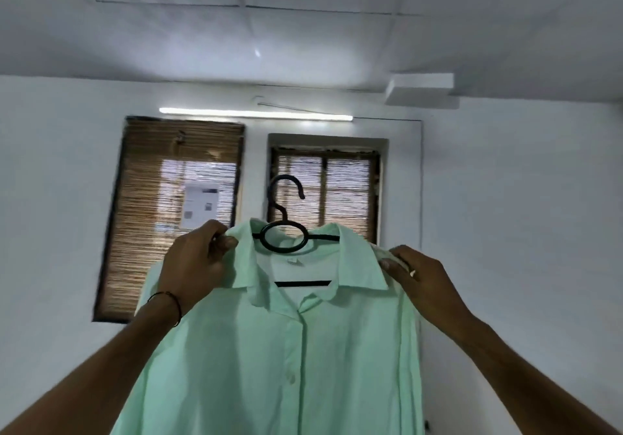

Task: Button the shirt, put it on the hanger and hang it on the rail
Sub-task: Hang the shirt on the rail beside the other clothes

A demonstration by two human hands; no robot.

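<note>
A mint-green shirt (286, 350) hangs in front of me on a black plastic hanger (285, 229), its front buttoned and its collar spread. The hanger's hook (286, 186) sticks up free above the collar, touching nothing. My left hand (199, 262) grips the shirt's left shoulder together with the hanger's arm. My right hand (418, 279) pinches the right shoulder of the shirt. Both arms are raised. No rail is in view.
A white wall faces me with two windows behind bamboo blinds (178, 198) (337, 191). A lit tube light (256, 114) runs above them. The white ceiling fills the upper part of the view.
</note>
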